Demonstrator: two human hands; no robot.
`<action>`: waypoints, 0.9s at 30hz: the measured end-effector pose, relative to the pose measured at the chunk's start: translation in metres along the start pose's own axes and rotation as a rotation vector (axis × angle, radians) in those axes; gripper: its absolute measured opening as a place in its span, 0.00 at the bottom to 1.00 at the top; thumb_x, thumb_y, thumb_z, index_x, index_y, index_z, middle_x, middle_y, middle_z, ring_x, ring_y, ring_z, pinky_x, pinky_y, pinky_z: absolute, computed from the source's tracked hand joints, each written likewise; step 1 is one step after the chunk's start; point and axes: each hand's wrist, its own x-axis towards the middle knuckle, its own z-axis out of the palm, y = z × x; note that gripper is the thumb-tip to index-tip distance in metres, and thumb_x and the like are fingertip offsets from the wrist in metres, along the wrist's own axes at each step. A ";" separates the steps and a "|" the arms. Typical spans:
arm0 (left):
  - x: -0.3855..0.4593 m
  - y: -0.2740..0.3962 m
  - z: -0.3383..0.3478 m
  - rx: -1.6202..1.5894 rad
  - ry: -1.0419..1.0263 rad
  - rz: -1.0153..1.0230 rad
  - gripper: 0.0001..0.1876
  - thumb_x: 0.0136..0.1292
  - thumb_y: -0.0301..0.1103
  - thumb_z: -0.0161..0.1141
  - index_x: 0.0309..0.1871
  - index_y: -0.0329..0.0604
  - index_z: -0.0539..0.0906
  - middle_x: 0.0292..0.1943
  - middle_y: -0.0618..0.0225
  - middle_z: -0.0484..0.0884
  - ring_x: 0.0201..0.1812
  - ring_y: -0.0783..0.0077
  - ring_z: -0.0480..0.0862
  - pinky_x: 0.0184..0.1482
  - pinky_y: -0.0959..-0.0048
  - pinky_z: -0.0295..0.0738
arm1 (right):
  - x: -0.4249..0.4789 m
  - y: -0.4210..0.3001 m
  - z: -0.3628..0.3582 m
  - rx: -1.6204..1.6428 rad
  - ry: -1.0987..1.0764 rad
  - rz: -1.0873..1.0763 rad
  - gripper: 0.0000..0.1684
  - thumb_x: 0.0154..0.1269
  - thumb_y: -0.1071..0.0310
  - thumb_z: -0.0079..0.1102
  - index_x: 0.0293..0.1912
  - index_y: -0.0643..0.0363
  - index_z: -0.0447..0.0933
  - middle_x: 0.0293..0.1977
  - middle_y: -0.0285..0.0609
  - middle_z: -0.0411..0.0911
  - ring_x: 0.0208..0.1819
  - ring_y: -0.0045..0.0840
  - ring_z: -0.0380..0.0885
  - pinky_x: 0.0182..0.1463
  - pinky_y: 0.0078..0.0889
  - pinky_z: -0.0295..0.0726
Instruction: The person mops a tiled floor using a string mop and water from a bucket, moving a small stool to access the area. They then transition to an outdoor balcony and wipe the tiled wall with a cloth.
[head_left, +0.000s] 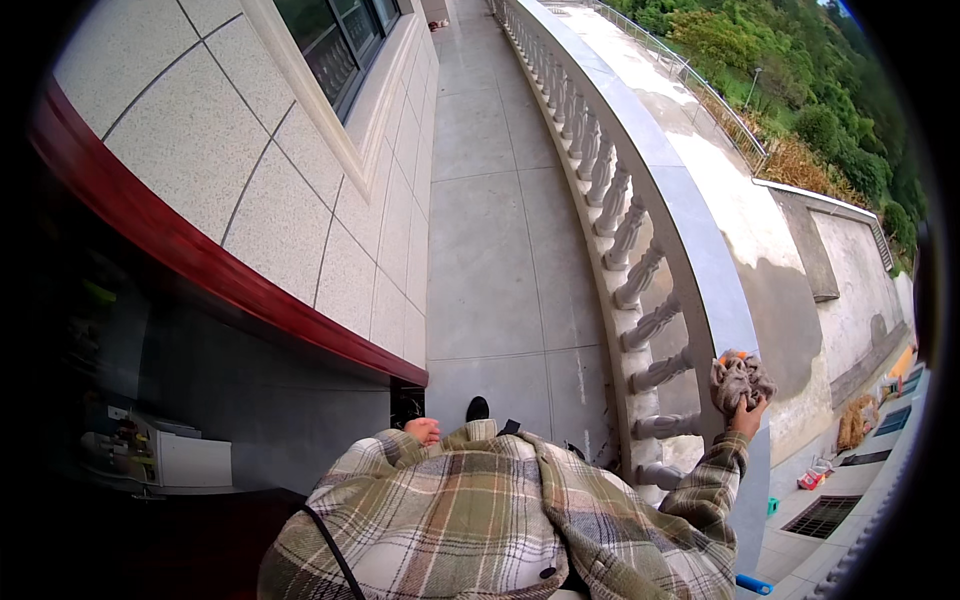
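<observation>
On the smooth grey top of the balcony railing (694, 202), a crumpled brown cloth (739, 384) with a bit of orange at its edge is held in my right hand (747, 418). The cloth rests on the rail's top. My right arm reaches out sideways in a plaid sleeve. My left hand (423, 430) hangs in front of my body near the red door frame, touching nothing that I can see. Its fingers look loosely curled, and the palm is hidden.
Stone balusters (616, 247) line the tiled walkway (480, 262). A tiled wall (277, 202) with a window (349, 52) stands left, beside a red door frame (225, 285). Beyond the rail lies a lower concrete yard (780, 315). A blue handle (754, 584) shows at lower right.
</observation>
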 end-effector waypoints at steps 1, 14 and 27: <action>0.003 -0.013 -0.011 -0.004 0.055 0.025 0.11 0.65 0.29 0.53 0.49 0.41 0.78 0.37 0.62 0.81 0.30 0.69 0.82 0.30 0.69 0.80 | 0.003 -0.003 0.016 0.080 0.001 0.089 0.24 0.60 0.61 0.60 0.55 0.57 0.67 0.43 0.51 0.77 0.43 0.40 0.77 0.50 0.40 0.74; 0.062 0.010 -0.018 0.068 -0.228 0.171 0.14 0.69 0.31 0.51 0.55 0.40 0.76 0.34 0.66 0.82 0.27 0.76 0.80 0.29 0.76 0.78 | -0.047 -0.032 0.016 0.268 0.265 0.026 0.14 0.56 0.73 0.53 0.44 0.57 0.67 0.34 0.39 0.71 0.31 0.22 0.74 0.29 0.27 0.82; 0.023 0.120 0.077 0.187 -0.249 0.238 0.11 0.69 0.31 0.51 0.52 0.41 0.76 0.36 0.64 0.81 0.28 0.73 0.81 0.28 0.75 0.80 | -0.093 -0.065 0.023 0.311 0.233 0.081 0.14 0.49 0.75 0.54 0.39 0.62 0.69 0.34 0.49 0.72 0.38 0.41 0.73 0.47 0.36 0.73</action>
